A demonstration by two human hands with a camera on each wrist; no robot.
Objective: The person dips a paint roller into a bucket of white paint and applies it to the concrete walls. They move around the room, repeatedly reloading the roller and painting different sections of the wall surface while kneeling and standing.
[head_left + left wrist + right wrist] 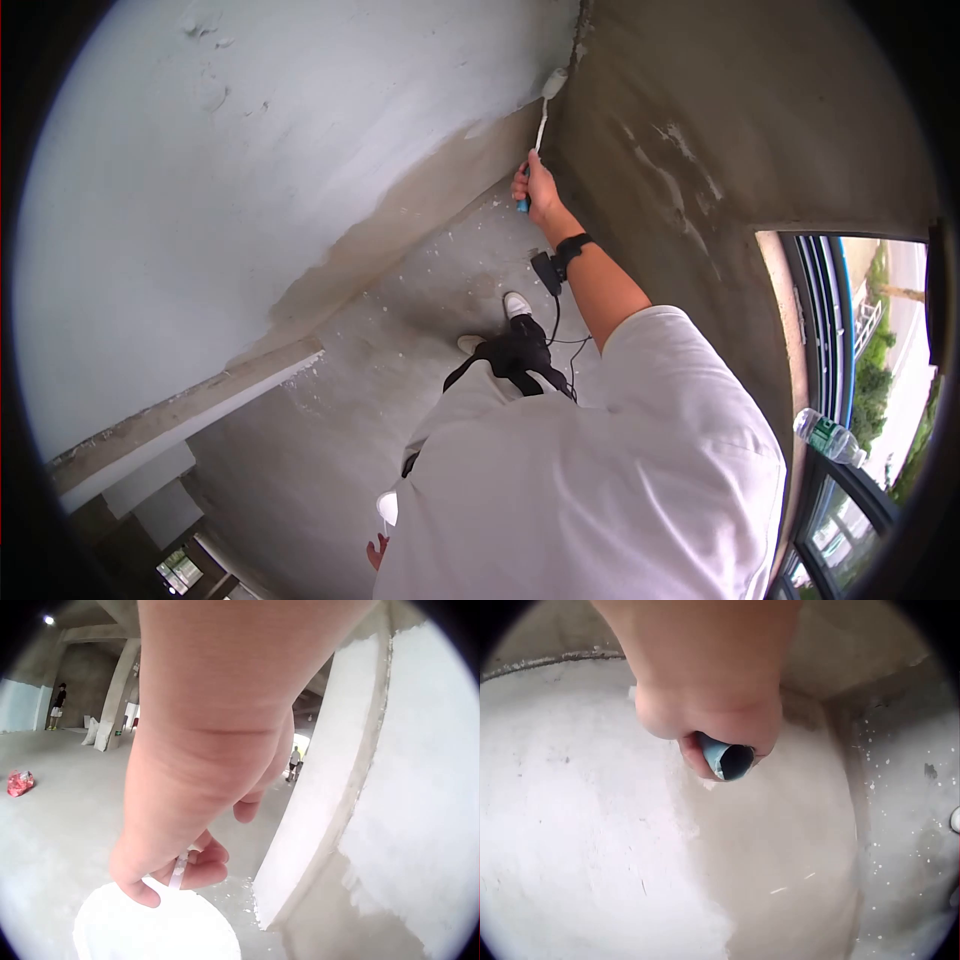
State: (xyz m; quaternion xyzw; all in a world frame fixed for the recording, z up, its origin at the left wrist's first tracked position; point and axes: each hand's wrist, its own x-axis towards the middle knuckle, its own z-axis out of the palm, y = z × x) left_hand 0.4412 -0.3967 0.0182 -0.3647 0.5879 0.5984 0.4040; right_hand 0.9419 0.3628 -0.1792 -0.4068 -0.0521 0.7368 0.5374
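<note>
My right hand (537,188) is stretched forward and grips a paint roller by its blue handle (718,756). The small white roller head (555,82) is up at the wall corner, along the lower border of the white paint. Low at my left side, my left hand (184,817) curls its fingers round the white handle (178,871) of a bucket. Below those fingers is the bucket (157,930), bright white in the left wrist view. Only a small piece of it shows past my shirt in the head view. The wall (250,150) is white above and bare grey-brown below.
To the right stands a bare brown wall (690,130) with a window, a plastic bottle (830,437) on its ledge. A low ledge (190,420) juts out at left. Cables (572,345) hang near my legs. Two people and a red bag (20,783) are farther off.
</note>
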